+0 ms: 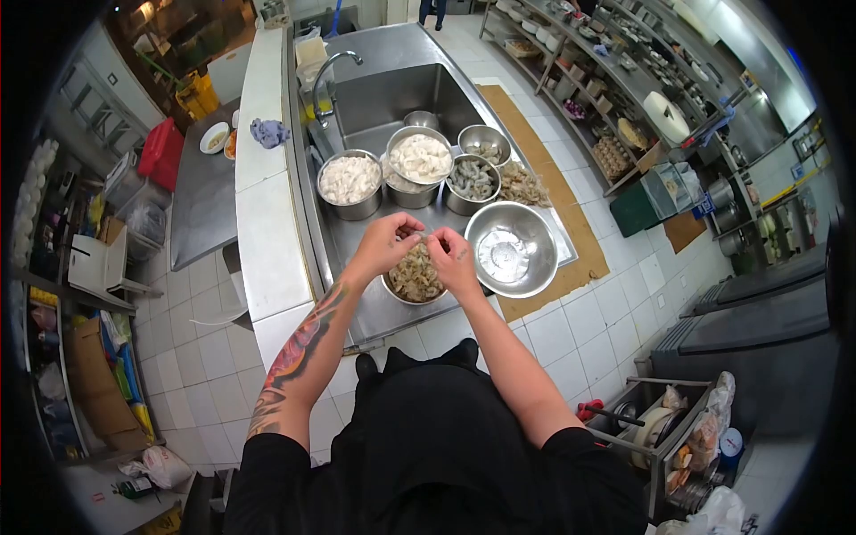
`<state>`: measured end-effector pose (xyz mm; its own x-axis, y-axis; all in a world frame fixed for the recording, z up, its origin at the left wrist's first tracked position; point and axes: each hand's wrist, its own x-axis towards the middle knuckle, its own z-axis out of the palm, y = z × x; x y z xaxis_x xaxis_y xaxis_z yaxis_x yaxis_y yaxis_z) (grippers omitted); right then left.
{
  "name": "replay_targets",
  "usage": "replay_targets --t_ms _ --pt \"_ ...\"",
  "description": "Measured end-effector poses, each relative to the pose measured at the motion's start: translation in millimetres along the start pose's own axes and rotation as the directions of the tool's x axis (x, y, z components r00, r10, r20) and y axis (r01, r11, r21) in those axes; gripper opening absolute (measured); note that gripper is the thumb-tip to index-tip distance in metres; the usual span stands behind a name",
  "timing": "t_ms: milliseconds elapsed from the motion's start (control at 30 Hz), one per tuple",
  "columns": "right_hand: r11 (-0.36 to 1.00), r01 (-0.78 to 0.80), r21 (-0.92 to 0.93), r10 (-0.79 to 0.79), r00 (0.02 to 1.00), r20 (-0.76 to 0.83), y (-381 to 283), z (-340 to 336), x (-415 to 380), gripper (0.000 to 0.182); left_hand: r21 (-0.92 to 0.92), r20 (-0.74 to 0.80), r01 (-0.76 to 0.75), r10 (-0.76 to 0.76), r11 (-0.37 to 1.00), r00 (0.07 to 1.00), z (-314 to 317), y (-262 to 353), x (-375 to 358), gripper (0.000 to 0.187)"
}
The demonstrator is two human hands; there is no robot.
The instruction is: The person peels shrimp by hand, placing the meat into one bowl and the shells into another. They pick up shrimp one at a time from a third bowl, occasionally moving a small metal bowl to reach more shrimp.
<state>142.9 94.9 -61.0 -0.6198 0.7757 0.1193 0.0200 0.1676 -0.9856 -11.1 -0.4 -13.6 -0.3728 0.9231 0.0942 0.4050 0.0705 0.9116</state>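
Both my hands meet over a metal bowl of shrimp shells or shrimp [415, 276] near the counter's front edge. My left hand [390, 242] has its fingers pinched together, and my right hand [453, 260] is pinched close against it. Something small and greyish shows between the fingertips, too small to name. Right of my hands sits a large, shiny steel bowl [511, 250]. Behind them stand a pot of grey shrimp [473, 179], a pot of pale pieces [350, 180] and a raised bowl of white pieces [419, 158].
A small bowl of shrimp [484, 143] and a loose heap of shells or shrimp [524, 185] lie at the right. The sink [401, 98] with its faucet [335, 71] is behind. A white tiled ledge [267, 214] runs along the left. Shelves stand far right.
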Motion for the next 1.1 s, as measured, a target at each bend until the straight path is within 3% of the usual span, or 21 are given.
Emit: replay_targets --t_ms 300,367,400,467,600,667,800,833,867,900,933,1000,1100 --pt "0.998 0.036 -0.057 -0.046 0.984 -0.175 0.9 -8.6 -7.3 0.016 0.015 -0.013 0.067 -0.067 0.998 0.998 -3.2 1.3 -0.1 0.020" --pt "0.858 0.281 -0.429 -0.268 0.959 0.093 23.5 -16.2 -6.4 0.013 0.053 -0.046 0.057 -0.054 0.997 0.997 -3.9 0.7 0.8 0.019" --pt "0.860 0.278 -0.428 -0.265 0.960 0.091 30.0 -18.4 -9.2 0.013 0.055 -0.043 0.059 -0.056 0.997 0.997 -3.7 -0.8 0.7 0.019" --pt "0.626 0.311 -0.714 -0.156 0.948 0.276 43.0 -20.8 -18.6 0.012 0.095 -0.076 0.006 0.001 0.996 0.997 -4.4 -4.0 0.5 0.019" --pt "0.723 0.230 -0.651 -0.189 0.973 0.134 36.2 -21.0 -29.0 0.008 0.173 -0.090 0.002 0.014 0.985 0.996 -10.2 5.2 -7.4 0.019" --pt "0.845 0.188 -0.501 -0.195 0.980 0.038 37.2 -28.7 -28.1 0.007 0.176 -0.126 0.007 0.016 0.984 0.992 -10.4 5.8 -7.6 0.019" --pt "0.934 0.132 -0.333 -0.135 0.991 0.013 37.7 -92.5 -18.7 0.008 -0.036 0.007 0.258 -0.258 0.965 0.966 4.1 -12.6 -2.7 0.020" --pt "0.942 0.097 -0.321 -0.099 0.995 0.011 45.7 -113.6 -11.2 0.009 0.105 0.035 0.239 -0.244 0.965 0.969 8.2 -6.2 2.8 0.020" --pt "0.949 0.064 -0.310 -0.063 0.998 0.013 53.8 -134.6 -3.0 0.011 0.101 0.028 0.239 -0.243 0.966 0.970 17.6 -2.4 11.7 0.020" --pt "0.917 0.119 -0.380 -0.131 0.991 -0.007 61.0 -153.6 8.1 0.012 0.216 0.019 0.106 -0.113 0.971 0.993 26.9 0.7 21.3 0.020" --pt "0.911 0.078 -0.406 -0.085 0.996 0.001 64.4 -170.8 23.4 0.014 0.332 0.024 -0.027 0.020 0.943 1.000 34.6 8.6 33.0 0.020" --pt "0.921 0.106 -0.375 -0.125 0.992 -0.026 86.5 -195.6 63.4 0.017 0.362 0.003 -0.048 0.050 0.931 0.999 55.9 17.4 68.5 0.019" --pt "0.954 -0.017 -0.299 -0.002 0.998 -0.065 95.3 -216.0 138.7 0.020 0.288 -0.078 -0.087 0.114 0.954 0.990 89.7 8.4 129.2 0.021"
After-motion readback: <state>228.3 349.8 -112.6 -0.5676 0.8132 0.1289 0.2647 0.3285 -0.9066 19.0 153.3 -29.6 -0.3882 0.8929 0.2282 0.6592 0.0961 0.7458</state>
